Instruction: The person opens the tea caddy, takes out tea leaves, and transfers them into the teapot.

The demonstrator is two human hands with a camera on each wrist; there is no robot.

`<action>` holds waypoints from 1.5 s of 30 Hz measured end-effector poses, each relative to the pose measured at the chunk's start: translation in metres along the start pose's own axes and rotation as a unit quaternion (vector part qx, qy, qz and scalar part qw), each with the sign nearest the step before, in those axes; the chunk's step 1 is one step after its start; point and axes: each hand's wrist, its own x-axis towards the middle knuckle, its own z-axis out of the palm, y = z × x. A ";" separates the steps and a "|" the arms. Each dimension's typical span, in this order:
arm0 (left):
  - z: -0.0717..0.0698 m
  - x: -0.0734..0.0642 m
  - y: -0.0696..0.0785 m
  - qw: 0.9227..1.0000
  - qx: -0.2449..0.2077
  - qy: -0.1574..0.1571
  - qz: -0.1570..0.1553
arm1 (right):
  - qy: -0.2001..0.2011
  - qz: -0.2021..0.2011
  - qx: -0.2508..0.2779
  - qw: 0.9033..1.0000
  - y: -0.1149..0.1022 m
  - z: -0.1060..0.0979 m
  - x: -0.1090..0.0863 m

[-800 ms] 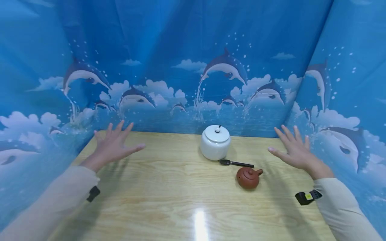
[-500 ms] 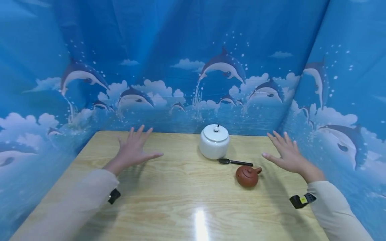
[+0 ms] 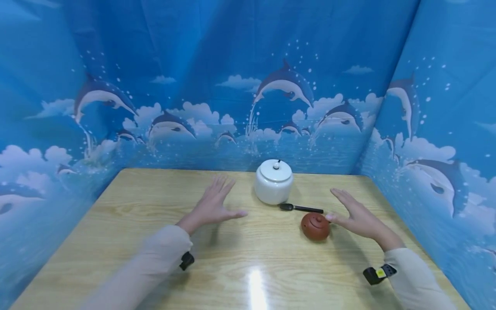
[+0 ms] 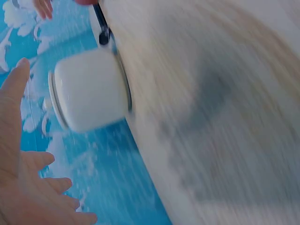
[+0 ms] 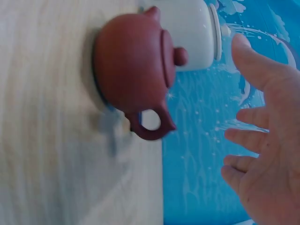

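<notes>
A white lidded jar (image 3: 273, 185) stands near the back of the table in the head view. My left hand (image 3: 211, 204) is held above the wood to its left, thumb stretched toward the jar, holding nothing. In front of the jar lies a black spoon (image 3: 301, 208) with a long handle. Closer to me sits a reddish-brown teapot (image 3: 315, 227); its looped handle (image 5: 151, 124) shows in the right wrist view. My right hand (image 3: 358, 218) hovers just right of the teapot, fingers extended and nothing held. From the head, the right thumb hides much of that handle.
A pale wooden table (image 3: 116, 241) carries these things. Blue cloth with printed dolphins (image 3: 174, 64) hangs right behind it and along both sides. A bright light reflection lies on the table's front middle.
My left hand has swung right across the table toward the jar. My right hand has come left and nearer to the teapot. The jar, spoon and teapot stay in place.
</notes>
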 end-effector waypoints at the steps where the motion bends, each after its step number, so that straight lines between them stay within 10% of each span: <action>1: 0.005 0.002 0.005 1.000 -0.010 -0.004 0.002 | 0.003 -0.002 0.003 1.000 0.000 0.003 0.000; 13: 0.058 0.017 0.063 0.987 -0.115 -0.056 0.100 | 0.054 -0.056 0.037 0.996 0.001 0.032 -0.006; 25: 0.103 0.040 0.103 0.977 -0.165 -0.095 0.097 | 0.101 -0.116 0.072 0.986 0.001 0.044 -0.002; 45: 0.141 0.057 0.136 0.965 -0.223 -0.080 0.107 | 0.105 -0.083 0.094 0.986 -0.001 0.050 0.003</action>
